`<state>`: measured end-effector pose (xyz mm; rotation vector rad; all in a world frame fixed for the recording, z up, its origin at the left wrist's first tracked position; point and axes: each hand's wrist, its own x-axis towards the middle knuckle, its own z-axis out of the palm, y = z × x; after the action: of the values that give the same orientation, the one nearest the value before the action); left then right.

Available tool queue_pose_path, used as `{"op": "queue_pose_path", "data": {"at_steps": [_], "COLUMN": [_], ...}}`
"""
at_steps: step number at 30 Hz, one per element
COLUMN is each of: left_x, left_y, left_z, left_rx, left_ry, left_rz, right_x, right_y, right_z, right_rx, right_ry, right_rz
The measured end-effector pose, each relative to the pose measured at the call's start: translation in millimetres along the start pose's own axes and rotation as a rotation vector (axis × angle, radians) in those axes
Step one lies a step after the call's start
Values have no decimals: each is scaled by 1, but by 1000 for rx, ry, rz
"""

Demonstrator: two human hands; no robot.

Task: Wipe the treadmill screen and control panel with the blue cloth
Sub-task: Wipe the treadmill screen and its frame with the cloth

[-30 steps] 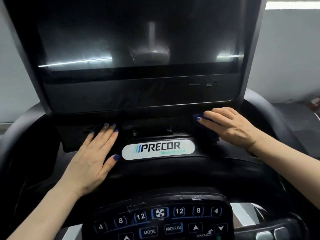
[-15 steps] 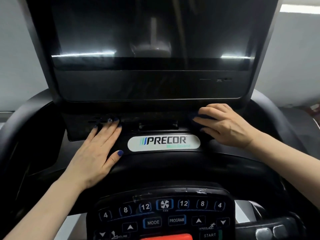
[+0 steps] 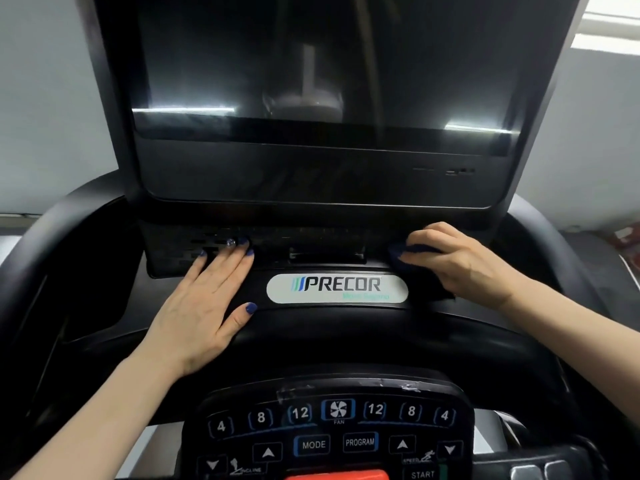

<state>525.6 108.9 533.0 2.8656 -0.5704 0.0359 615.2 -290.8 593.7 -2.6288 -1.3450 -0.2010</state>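
Observation:
The treadmill's dark screen (image 3: pixel 322 71) stands upright at the top, switched off, with light streaks reflected in it. Below it a black console ledge carries a white Precor badge (image 3: pixel 337 289). My right hand (image 3: pixel 460 261) holds the dark blue cloth (image 3: pixel 403 252), fingers curled over it, and presses it on the ledge just right of the badge; most of the cloth is hidden under the hand. My left hand (image 3: pixel 204 303) lies flat on the ledge left of the badge, fingers straight. The control panel (image 3: pixel 332 434) with numbered, Mode and Program buttons sits at the bottom.
Curved black handrails (image 3: pixel 52 244) flank the console on both sides. A red stop button (image 3: pixel 337 475) shows at the bottom edge. Grey wall (image 3: pixel 52 98) lies behind the screen, and a window strip is at the top right.
The view has tilted down and leftward, showing more of the control panel. My right hand with the cloth has slid slightly along the ledge; my left hand stays flat in place.

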Motion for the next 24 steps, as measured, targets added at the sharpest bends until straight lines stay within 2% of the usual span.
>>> {"op": "queue_pose_path", "data": {"at_steps": [5, 10, 17, 24], "left_x": [-1, -7, -7, -8], "left_y": [-1, -7, -6, -6], "left_z": [-1, -1, 0, 1], "left_rx": [13, 10, 27, 38], "left_ry": [-17, -18, -9, -4], "left_rz": [13, 8, 2, -2], "right_x": [32, 36, 73, 84], "right_y": [-14, -6, -29, -45], "right_z": [4, 15, 28, 29], "right_rx": [-52, -236, -205, -147], "right_ry": [133, 215, 177, 138], "right_rz": [-97, -147, -209, -126]}}
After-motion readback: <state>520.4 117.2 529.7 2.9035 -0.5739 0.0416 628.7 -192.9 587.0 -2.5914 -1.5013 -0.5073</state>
